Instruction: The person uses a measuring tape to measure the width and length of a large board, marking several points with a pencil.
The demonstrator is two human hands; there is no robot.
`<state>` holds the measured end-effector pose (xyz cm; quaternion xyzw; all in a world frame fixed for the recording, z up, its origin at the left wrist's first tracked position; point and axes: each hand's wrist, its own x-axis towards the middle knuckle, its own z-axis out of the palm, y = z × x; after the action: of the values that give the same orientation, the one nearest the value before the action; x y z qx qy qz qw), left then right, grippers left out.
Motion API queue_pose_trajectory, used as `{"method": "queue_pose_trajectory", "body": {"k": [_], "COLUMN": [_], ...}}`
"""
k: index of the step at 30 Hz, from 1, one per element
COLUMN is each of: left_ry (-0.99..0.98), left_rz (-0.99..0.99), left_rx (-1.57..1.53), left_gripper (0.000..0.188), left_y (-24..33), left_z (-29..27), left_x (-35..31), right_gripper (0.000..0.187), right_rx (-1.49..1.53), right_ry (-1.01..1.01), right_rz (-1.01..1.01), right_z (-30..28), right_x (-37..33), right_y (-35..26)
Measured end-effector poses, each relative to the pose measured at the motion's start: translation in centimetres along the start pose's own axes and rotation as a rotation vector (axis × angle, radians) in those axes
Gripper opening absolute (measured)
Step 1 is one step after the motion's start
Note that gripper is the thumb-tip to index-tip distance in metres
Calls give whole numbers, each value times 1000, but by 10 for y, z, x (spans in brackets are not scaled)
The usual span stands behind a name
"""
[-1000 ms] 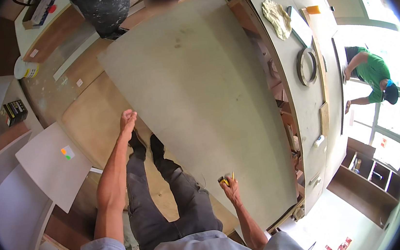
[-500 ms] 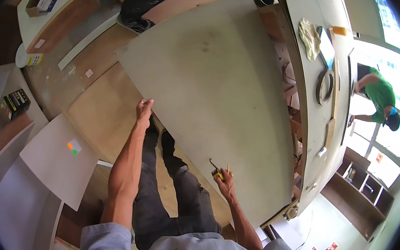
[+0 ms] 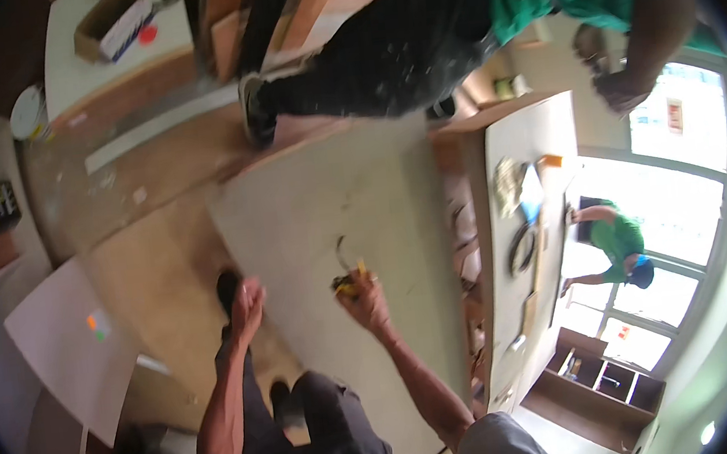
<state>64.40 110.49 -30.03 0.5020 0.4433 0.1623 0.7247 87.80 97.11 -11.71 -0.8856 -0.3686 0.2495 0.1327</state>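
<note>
My right hand is closed round a yellow and black tape measure, with a thin yellow pencil upright at its fingers. The tape's curved end sticks out from the case. This hand is above a large pale board that lies in front of me. My left hand is curled closed by the board's left edge; blur hides whether anything is inside it, and I cannot tell if it touches the board.
A co-worker in dark trousers and a green top stands at the board's far end. To the right is a long cabinet carrying a cloth and a black roll. Another person is by the windows. A pale panel stands left.
My right hand has risen away from me with the tape measure and pencil. My left hand has drawn back along the board's edge. The far co-worker has come closer, and my view has shifted.
</note>
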Motion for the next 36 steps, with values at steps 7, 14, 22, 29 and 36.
{"method": "queue_pose_trajectory", "body": {"k": [7,14,22,29,36], "left_ry": [-442,-648,-504,-287,-76], "left_rz": [-148,-217,-88,-90,-85], "left_rx": [-106,-63,-35,111,413], "left_gripper": [42,42,24,11,5], "left_y": [128,56,-13,35,30], "left_z": [81,83,100,107,56], "left_x": [-9,-10,3,-13,-45], "right_gripper": [38,47,31,22,28], "right_rx": [20,113,274,-318,-106], "right_ry": [-61,-182,-404,1,-118], "right_rz": [-109,-55,-258,-663,-428], "right_z": [-6,-18,35,119,44], "right_x": [22,-13,9,59,55], "right_y": [-29,-28,65,237,257]}}
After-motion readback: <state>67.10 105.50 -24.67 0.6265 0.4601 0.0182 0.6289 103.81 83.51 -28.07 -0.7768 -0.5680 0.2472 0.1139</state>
